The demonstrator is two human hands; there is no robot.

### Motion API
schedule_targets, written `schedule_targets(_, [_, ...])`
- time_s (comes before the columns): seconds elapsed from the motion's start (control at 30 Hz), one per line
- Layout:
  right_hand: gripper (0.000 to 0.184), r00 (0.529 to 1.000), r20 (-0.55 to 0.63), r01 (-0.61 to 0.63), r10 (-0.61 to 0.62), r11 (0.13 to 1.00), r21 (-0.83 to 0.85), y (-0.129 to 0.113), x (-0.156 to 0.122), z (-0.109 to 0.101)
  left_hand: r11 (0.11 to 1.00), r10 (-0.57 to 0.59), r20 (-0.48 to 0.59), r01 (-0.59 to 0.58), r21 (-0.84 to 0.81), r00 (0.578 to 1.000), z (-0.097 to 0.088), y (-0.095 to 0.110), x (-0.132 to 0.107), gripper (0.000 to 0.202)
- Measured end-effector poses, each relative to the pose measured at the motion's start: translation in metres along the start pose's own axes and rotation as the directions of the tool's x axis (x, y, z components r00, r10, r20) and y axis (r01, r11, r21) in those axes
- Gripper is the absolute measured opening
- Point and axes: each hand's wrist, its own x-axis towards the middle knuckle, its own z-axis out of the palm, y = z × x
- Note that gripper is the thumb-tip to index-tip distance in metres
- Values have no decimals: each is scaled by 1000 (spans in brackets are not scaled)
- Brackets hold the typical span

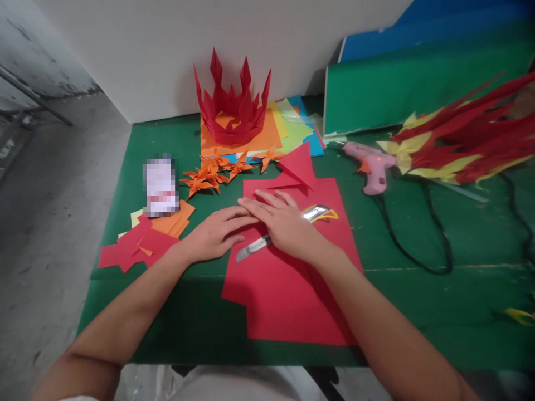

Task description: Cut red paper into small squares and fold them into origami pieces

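Observation:
My left hand [217,231] rests low at the left edge of the red paper [292,312], with fingers stretched toward the right hand. My right hand [286,225] is over the upper part of that paper, its fingers reaching left and meeting the left fingertips. A yellow-handled utility knife [321,213] crosses beneath the right palm, held there. Its blade sticks out on the thumb side and its handle on the other. The palm hides the knife's middle. Just beyond the right fingers lies a folded red paper piece [298,167].
A red paper crown [234,120] stands on coloured sheets at the back. Orange folded paper flowers [207,177] lie in front of it. A phone [161,186] and paper scraps [137,245] are at left. A corded pink glue gun [371,166] and red-yellow paper flames [463,139] lie right.

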Motion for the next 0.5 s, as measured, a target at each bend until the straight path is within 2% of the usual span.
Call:
schedule_targets(0.1, [57, 997, -74, -23, 21, 999, -25, 0, -1, 2, 1000, -8, -34, 8, 10, 999, 0, 0, 0, 37])
schedule_targets(0.2, [42, 988, -147, -51, 49, 999, -12, 1, -1, 3, 993, -94, -43, 97, 63, 995, 0, 2, 1, 41])
schedule_targets(0.33, [27, 972, -182, -117, 145, 981, 155, 3, -2, -1, 977, -210, -61, 212, 23, 976, -1, 8, 2, 41])
schedule_targets(0.4, [22, 954, -221, -153, 205, 961, 231, 4, -3, -7, 971, -238, -68, 236, -41, 969, -3, 11, 3, 40])
schedule_targets(0.5, [19, 903, -326, -205, 279, 948, 244, 7, -6, -16, 967, -254, -70, 250, -55, 965, -6, 13, 4, 37])
